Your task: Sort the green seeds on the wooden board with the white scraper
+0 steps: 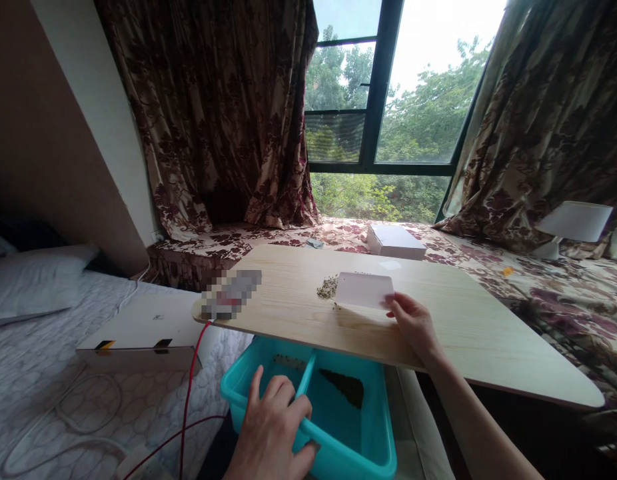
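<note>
Grains [327, 288], tiny and brownish, lay in three places. At bottom centre, the left hand [274, 427] spread its fingers over the bin [389, 427]: a few grains left, a dark heap right. Mid-frame, a loose patch seemed left out on the board [278, 280], beside a card [363, 291] pinched by the right hand's [413, 323] thumb and fingers.

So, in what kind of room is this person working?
Probably a bedroom: there is a pillow on a quilted bed, and a small lamp stands on the cloth-covered ledge by the window.
</note>
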`<state>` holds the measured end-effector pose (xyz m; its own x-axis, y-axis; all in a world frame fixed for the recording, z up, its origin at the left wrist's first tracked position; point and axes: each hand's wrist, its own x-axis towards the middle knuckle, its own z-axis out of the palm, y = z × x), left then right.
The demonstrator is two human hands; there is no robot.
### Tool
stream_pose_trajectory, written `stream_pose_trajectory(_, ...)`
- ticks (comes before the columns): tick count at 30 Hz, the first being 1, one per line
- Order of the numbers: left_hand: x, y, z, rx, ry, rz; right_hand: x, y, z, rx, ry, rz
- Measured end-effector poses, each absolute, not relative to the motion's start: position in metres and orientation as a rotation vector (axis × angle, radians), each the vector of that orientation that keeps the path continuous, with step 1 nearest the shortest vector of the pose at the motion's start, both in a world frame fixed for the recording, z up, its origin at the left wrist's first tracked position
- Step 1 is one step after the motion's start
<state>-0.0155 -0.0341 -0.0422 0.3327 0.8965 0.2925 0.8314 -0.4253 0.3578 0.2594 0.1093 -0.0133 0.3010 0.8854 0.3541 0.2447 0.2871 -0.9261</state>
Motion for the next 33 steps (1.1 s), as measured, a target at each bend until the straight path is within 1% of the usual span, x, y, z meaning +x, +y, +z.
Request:
stream_pose_trajectory(7,-0.014,-0.034,-0.043,2.453,1.615,0.69,0.26,0.114,-0.017,-1.233,-1.267,0.646)
stream_pose_trajectory(14,-0.014,-0.035,-0.043,2.458,1.637,0.707,0.262,0.11,-0.015,-1.28,-1.294,0.596)
stream_pose_trajectory(33,-0.025,-0.029,-0.039,2.439,1.667,0.652,0.26,0.104,-0.011,-1.339,-1.293,0.611)
